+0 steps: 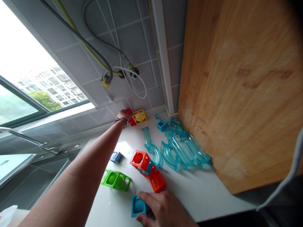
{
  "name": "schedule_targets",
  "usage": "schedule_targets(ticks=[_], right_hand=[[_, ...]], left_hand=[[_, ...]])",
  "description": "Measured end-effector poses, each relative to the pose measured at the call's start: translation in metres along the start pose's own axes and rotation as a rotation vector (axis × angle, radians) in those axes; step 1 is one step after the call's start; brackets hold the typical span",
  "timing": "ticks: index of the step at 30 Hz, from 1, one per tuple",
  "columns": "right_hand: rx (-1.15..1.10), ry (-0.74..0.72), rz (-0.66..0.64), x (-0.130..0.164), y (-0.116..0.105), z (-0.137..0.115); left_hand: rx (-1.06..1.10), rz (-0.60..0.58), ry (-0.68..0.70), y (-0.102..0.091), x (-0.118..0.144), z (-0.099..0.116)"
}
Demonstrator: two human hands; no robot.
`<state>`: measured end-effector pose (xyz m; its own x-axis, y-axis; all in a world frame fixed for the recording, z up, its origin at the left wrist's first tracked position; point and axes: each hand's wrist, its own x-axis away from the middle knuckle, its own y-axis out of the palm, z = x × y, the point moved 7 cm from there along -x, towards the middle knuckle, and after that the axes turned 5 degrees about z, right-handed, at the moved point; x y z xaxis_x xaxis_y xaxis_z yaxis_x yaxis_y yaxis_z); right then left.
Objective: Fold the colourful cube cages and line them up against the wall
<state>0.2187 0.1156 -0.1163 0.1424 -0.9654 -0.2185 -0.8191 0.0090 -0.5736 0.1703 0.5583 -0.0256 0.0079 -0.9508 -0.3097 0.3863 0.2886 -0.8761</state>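
Grey tiles and a bright window back the white counter (203,195), with a big wooden board (241,94) leaning at three o'clock. My left hand (123,114) is stretched far out toward twelve o'clock, its grip closed on a red block (129,111) just beside the yellow block (139,116) against the wall. My right hand (163,209) sits near at six o'clock, fingers curled round a teal cube (137,205), holding it to the counter. Between them lie orange blocks (146,168), green frames (115,180), a small blue piece (116,156) and, toward two o'clock, clear blue tracks (180,148). To do this well, I judge I should pinch the red block squarely and lift straight, so the yellow one doesn't drag along.
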Motion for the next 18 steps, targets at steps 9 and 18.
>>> schedule_targets(ticks=[9,18], right_hand=[[-0.026,0.05,-0.016,-0.001,-0.007,-0.003],[-0.052,0.028,-0.003,-0.001,-0.013,-0.01]], left_hand=[[0.008,0.066,0.07,-0.02,0.018,0.012],[-0.029,-0.072,0.798,-0.124,0.136,0.047]])
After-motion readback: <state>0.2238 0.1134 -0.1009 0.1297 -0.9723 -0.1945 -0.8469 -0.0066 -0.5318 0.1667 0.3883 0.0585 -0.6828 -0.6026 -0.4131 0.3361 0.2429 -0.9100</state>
